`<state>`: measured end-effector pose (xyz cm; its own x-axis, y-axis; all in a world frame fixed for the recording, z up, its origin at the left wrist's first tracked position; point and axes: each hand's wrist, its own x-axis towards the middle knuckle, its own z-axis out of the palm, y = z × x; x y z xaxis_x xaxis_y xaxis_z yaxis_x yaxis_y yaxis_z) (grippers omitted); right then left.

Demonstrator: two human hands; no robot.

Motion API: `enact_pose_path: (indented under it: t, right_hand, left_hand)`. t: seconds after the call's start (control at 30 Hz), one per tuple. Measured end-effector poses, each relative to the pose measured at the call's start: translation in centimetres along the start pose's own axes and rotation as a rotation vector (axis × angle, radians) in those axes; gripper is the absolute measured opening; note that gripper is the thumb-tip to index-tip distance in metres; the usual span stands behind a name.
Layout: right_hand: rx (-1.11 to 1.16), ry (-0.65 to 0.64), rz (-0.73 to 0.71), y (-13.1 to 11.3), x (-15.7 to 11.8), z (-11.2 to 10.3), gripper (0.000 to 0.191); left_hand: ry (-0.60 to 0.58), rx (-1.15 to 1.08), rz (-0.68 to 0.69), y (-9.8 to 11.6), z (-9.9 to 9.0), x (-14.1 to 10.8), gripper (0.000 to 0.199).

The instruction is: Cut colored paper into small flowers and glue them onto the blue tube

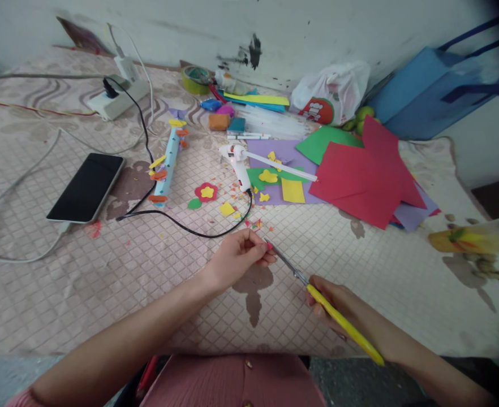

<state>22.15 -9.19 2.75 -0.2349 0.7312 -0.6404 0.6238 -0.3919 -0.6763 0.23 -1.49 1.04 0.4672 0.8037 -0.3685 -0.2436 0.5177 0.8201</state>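
My left hand [243, 253] pinches a tiny red piece of paper [269, 246] between thumb and finger. Gripped in my right hand [334, 302] is a pair of scissors [343, 322] with yellow handles. Its blade tips meet the red piece at my left fingertips. Beyond my hands lie a red paper flower [206, 192] with a yellow centre, a green leaf shape [194, 204] and a small yellow square [227, 209]. A white glue gun [237, 167] with a clear glue stick rests behind them, among small paper scraps.
A phone [87, 187] and a power strip [117, 100] lie left, with cables across the cloth. A decorated light-blue strip [168, 164] stands nearer the middle. Red sheets [360, 181], a purple sheet [283, 147], a white plastic bag [334, 93] and a blue bag [423, 93] are right.
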Motion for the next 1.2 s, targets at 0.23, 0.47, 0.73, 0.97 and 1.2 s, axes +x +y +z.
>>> enact_pose_path:
  t: [0.23,0.47,0.73,0.97,1.2]
  right_hand:
    - [-0.027,0.04,-0.048,-0.6,-0.7,-0.2,0.015]
    - [-0.099,0.052,-0.108,-1.2,-0.9,-0.4,0.013]
    - [-0.011,0.023,-0.008,-0.1,-0.4,-0.2,0.017]
    - [0.034,0.026,-0.035,0.0,-0.6,-0.4,0.017]
    - [0.004,0.0,-0.005,-0.1,-0.5,-0.6,0.018]
  left_hand:
    - [-0.009,-0.011,0.006,-0.1,0.0,0.0,0.016]
    - [-0.005,-0.014,0.001,-0.1,0.0,0.0,0.015]
    - [-0.01,-0.021,0.014,-0.1,-0.1,-0.1,0.016]
    - [-0.005,-0.01,-0.005,0.1,0.0,-0.1,0.013]
    - [-0.004,-0.015,0.0,0.0,0.0,0.0,0.013]
